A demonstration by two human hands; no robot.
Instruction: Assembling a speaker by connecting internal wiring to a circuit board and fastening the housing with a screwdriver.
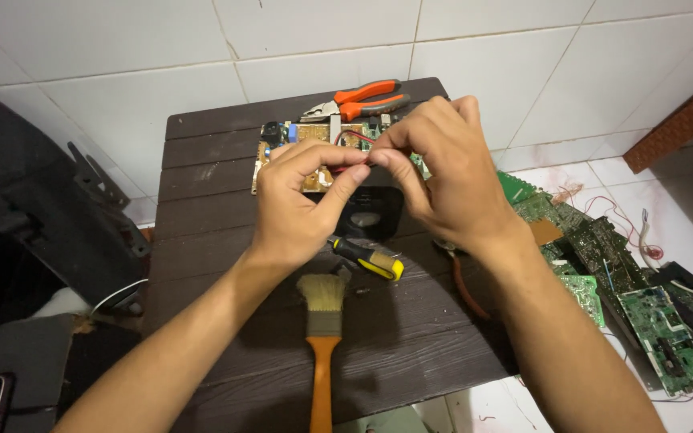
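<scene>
Both hands, left hand [302, 196] and right hand [443, 172], pinch a red wire [352, 135] over the circuit board [314, 144] at upper centre of frame; wire-freeing step, next needing a steady pull.

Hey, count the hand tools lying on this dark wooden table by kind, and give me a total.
Orange-handled pliers: 1
Yellow-and-black-handled screwdriver: 1
Orange-handled bristle paintbrush: 1
Red-handled tool, mostly hidden under the right forearm, kind unclear: 1
Total: 4
</scene>
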